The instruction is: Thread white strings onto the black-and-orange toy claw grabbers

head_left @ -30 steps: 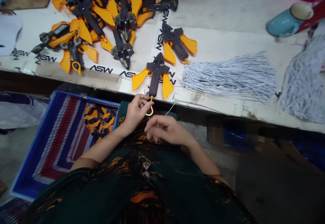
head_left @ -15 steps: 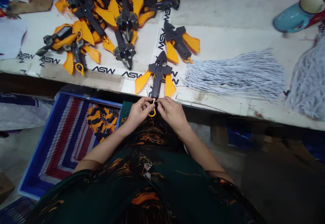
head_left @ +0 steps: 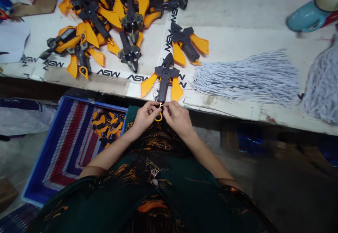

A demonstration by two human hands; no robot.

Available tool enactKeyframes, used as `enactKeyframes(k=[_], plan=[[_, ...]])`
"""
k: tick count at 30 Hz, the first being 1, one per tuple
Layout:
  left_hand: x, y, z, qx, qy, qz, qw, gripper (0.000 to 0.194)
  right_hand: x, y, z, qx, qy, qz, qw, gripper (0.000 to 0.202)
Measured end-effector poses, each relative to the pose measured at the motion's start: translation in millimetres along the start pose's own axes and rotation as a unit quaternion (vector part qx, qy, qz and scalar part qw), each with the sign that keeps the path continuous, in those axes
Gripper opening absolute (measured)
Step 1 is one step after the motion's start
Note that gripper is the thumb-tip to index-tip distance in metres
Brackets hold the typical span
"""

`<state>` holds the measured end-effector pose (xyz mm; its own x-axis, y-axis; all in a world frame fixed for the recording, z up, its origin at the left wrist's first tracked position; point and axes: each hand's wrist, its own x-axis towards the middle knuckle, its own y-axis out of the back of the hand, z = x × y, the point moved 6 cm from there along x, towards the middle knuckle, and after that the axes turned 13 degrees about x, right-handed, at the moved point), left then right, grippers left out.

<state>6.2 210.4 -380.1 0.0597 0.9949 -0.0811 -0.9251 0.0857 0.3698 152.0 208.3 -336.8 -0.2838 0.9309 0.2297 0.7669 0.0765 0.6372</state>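
A dark grey plastic toy (head_left: 164,81) with orange wings lies at the table's front edge, its pointed end away from me. At its near end, my left hand (head_left: 145,117) and my right hand (head_left: 179,117) are closed in pinches, fingertips almost meeting. Between them shows a short bit of white string (head_left: 161,104), its ends hidden by my fingers. Just below hangs the toy's yellow loop (head_left: 158,119), beside my left thumb. A similar toy (head_left: 188,46) lies farther back to the right.
Several more toys (head_left: 91,18) are heaped at the back left. White strings (head_left: 245,78) lie spread on the right, with another bundle (head_left: 320,85) beyond and a blue mug (head_left: 303,17) behind. A blue crate (head_left: 39,169) holding small orange and black parts (head_left: 108,125) stands below left.
The view has shifted very slightly. Both hands keep their pinches at the toy's near end, with hardly any visible movement.
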Motion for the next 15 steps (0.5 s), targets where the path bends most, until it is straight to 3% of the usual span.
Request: enactKeyframes(k=[8, 15], plan=[[2, 0.2, -1, -0.004, 0.007, -0.008, 1.000, 0.033, -1, -5, 1, 0.048, -0.016, 0.018, 0.999, 0.020], [11, -0.2, 5, 0.021, -0.010, -0.087, 0.996, 0.029, 1, 2, 2, 0.027, -0.023, 0.012, 0.999, 0.019]])
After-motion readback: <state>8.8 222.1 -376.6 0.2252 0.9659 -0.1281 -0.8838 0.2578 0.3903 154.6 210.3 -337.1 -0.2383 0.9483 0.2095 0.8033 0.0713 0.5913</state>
